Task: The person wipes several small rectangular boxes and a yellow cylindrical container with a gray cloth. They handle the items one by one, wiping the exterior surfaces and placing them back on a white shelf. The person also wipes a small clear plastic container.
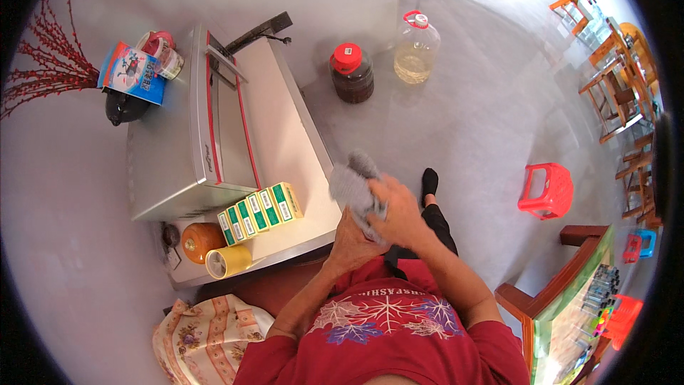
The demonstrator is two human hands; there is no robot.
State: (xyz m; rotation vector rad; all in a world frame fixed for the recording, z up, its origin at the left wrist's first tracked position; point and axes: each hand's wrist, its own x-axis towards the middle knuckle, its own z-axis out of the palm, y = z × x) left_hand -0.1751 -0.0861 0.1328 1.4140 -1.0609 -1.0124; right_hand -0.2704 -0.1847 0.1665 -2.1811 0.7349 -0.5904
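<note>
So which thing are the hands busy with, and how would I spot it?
Start at the white cabinet with the silver machine on it. Past its near right corner, the left hand and right hand grip a grey cloth. It is the only soft, crumpled grey thing there, unlike the stiff green boxes beside it.

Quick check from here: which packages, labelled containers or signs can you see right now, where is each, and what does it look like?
Row of small boxes: front of the white counter, green and yellow, side by side.
Flat packet: back left by the red branches, blue with red and white.
Small tin: beside the packet, round, pale label.
No signs or screens visible.
</note>
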